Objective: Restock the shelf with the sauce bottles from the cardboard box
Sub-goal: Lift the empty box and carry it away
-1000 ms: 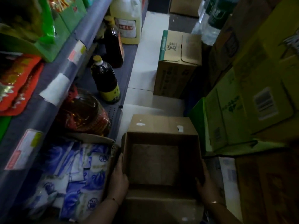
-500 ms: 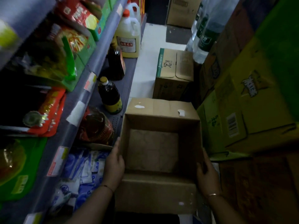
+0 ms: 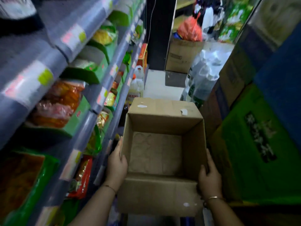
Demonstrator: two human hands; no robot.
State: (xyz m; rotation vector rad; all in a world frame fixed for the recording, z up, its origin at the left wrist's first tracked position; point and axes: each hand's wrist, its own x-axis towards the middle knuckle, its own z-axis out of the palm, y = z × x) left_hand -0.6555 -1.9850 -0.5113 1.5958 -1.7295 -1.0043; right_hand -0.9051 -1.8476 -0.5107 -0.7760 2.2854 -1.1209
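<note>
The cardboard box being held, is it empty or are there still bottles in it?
Empty. The cardboard box is open-topped, its bare bottom shows only faint ring marks, and no bottles are inside.

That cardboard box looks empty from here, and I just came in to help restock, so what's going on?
A person holds the open cardboard box with both hands: the left hand on its left wall, the right hand on its right. The box is empty; only its bare bottom shows. It is in the aisle beside the shelf, with green cartons stacked on the other side. No sauce bottles are being handled.
</note>
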